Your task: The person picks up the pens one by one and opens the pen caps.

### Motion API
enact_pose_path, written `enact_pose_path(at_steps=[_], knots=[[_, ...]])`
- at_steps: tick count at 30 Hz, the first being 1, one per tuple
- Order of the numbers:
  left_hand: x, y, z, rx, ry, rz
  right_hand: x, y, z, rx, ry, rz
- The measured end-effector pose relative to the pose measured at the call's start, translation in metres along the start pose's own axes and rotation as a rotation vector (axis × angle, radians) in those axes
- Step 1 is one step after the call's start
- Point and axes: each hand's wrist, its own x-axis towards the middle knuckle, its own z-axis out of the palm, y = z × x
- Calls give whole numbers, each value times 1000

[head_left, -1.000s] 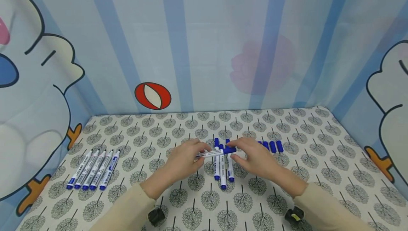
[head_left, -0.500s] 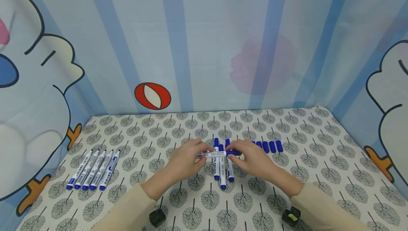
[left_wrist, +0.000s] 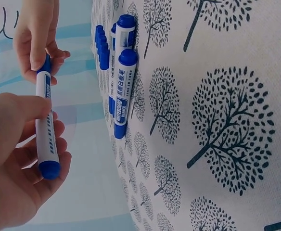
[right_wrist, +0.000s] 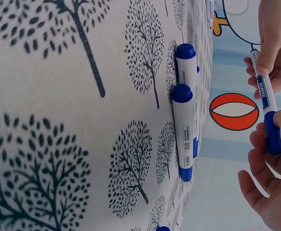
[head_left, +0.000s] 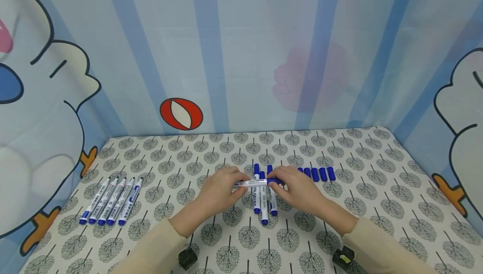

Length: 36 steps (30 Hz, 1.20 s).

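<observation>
You have the white plastic marker with printed blue labels [head_left: 256,183] held level between your two hands, raised above the cloth. Your left hand [head_left: 220,188] pinches its barrel near the plain end, thumb against fingers; your right hand [head_left: 302,188] pinches its blue cylindrical plastic cap [right_wrist: 274,134] at the other end. The cap meets the barrel, but you cannot tell from here whether it is fully seated. If your two grips push or pull out of line, the cap could sit crooked or spring loose, and a bared tip could ink your fingers. Just below, between your hands, lie three white capped markers with blue ends [head_left: 264,202]; a slip of either pinch would likely drop yours onto them and set them rolling. Beyond your right hand and to its right stands a row of loose blue cylindrical caps [head_left: 323,174], partly hidden by it; a careless knuckle there could scatter them. Well to the left of your left hand, five white uncapped markers [head_left: 112,200] lie side by side on the white tree-print tablecloth [head_left: 400,209], where their open tips may dry out if left long.
</observation>
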Motion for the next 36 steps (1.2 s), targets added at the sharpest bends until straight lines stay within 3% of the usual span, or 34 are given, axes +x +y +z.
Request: enact_pose_path(at_steps=[6,15,29,33,36], knots=[[0,-1,2,37,22,10,0,-2,0,-14,1,-16],[-5,-5,3,63,101,94,1,0,1,-33,14,-123],[-10,-13,1,89,238,223,1,4,-5,165,-131,-47],[-19,-30,-8,125,336,201,-7,25,-14,194,-88,36],[-25,-41,-15,141,345,159,-15,39,-21,176,-61,97]])
